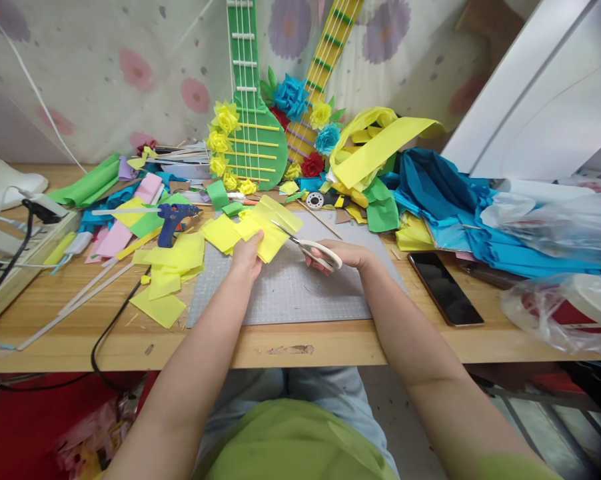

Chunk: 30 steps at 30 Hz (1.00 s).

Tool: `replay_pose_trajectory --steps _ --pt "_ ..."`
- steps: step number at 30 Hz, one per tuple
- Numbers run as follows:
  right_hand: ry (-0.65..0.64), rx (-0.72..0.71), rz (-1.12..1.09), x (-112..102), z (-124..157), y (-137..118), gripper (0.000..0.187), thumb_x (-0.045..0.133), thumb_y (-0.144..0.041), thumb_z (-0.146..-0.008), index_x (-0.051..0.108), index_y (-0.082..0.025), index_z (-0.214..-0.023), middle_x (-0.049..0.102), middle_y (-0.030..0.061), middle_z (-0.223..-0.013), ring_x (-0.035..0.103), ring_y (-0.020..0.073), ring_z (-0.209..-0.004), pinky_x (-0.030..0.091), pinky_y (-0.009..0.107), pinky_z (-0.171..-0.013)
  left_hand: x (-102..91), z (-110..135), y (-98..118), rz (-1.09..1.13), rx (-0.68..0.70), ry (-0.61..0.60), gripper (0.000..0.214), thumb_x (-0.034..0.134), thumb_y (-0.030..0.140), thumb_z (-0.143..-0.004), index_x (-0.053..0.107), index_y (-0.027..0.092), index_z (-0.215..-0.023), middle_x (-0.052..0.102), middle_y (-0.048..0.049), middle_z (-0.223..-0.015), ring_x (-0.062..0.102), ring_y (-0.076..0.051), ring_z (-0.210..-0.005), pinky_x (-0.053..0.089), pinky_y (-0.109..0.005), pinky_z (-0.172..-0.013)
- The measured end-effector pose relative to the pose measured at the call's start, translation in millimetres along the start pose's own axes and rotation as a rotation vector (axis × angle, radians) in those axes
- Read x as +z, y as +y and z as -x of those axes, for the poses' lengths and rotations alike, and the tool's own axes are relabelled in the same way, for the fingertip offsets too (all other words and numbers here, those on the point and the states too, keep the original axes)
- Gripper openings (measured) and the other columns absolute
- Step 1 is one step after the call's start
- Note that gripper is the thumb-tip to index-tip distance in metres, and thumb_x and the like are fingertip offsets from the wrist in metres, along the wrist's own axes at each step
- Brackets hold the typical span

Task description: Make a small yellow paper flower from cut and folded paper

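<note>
My left hand (249, 255) pinches a stack of yellow crepe paper (270, 229) over the grey cutting mat (300, 293). In my right hand (338, 253) is a pair of scissors (325, 253) with white handles. The scissors' blades point left and lie over the right part of the yellow paper, a little apart. More yellow paper squares (173, 263) lie loose to the left of the mat, and another yellow piece (221, 233) sits just beside my left hand. Some fingers of both hands are hidden.
Behind the mat stand a green paper guitar (258, 147) and a yellow one (318, 80) with paper flowers. A blue glue gun (174, 223) lies left. To the right are a phone (445, 288), blue crepe paper (435, 193) and a plastic-wrapped cup (575, 310). A black cable (110, 330) crosses the front edge.
</note>
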State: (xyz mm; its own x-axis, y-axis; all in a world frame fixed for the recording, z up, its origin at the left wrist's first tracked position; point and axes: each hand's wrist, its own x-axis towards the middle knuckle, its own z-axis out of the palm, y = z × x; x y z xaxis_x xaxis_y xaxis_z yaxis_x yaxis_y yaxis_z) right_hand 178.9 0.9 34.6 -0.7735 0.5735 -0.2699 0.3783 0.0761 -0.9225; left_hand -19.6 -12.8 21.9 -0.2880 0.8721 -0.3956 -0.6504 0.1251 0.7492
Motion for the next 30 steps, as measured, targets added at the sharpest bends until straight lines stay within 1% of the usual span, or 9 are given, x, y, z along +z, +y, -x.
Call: replay_pose_trajectory --steps 6,11,17,23,30 --pt "0.046 0.038 -0.019 3 -3 -6 0.055 0.049 -0.070 -0.066 0.046 -0.016 -0.074 0.047 -0.0049 -0.052 0.046 0.0075 -0.043 0.036 0.022 -0.043 4.9 6 -11 -0.016 -0.042 -0.037 0.033 0.058 0.004 -0.072 0.061 0.016 -0.102 0.067 -0.0090 -0.102 0.064 -0.019 -0.092 0.049 -0.035 -0.087" --pt "0.081 0.065 -0.035 4 -6 -2 0.055 0.051 -0.070 -0.065 0.047 -0.016 -0.073 0.047 -0.0050 -0.050 0.045 0.0071 -0.042 0.035 0.021 -0.042 4.8 6 -13 -0.024 -0.045 -0.023 0.034 0.061 0.006 -0.070 0.061 0.016 -0.103 0.066 -0.0100 -0.104 0.064 -0.020 -0.092 0.049 -0.036 -0.087" --pt "0.094 0.064 -0.103 5 -8 0 0.053 0.053 -0.067 -0.066 0.048 -0.015 -0.073 0.047 -0.0052 -0.048 0.045 0.0065 -0.040 0.034 0.020 -0.039 3.6 2 -15 -0.027 -0.037 -0.009 0.028 0.058 0.006 -0.072 0.062 0.015 -0.098 0.066 -0.0090 -0.102 0.064 -0.020 -0.092 0.050 -0.036 -0.086" --pt "0.089 0.058 -0.124 6 -8 1 0.055 0.055 -0.069 -0.063 0.048 -0.015 -0.071 0.046 -0.0054 -0.047 0.045 0.0063 -0.038 0.034 0.019 -0.036 3.3 2 -15 -0.011 -0.018 0.012 0.029 0.057 0.005 -0.072 0.062 0.016 -0.099 0.066 -0.0090 -0.104 0.064 -0.019 -0.089 0.050 -0.036 -0.085" --pt "0.059 0.015 -0.136 4 -7 5 0.056 0.051 -0.070 -0.066 0.048 -0.015 -0.073 0.046 -0.0054 -0.049 0.044 0.0053 -0.038 0.033 0.018 -0.036 2.5 1 -16 -0.019 -0.017 -0.002 0.031 0.058 0.004 -0.072 0.062 0.016 -0.100 0.067 -0.0083 -0.100 0.064 -0.018 -0.089 0.049 -0.035 -0.088"
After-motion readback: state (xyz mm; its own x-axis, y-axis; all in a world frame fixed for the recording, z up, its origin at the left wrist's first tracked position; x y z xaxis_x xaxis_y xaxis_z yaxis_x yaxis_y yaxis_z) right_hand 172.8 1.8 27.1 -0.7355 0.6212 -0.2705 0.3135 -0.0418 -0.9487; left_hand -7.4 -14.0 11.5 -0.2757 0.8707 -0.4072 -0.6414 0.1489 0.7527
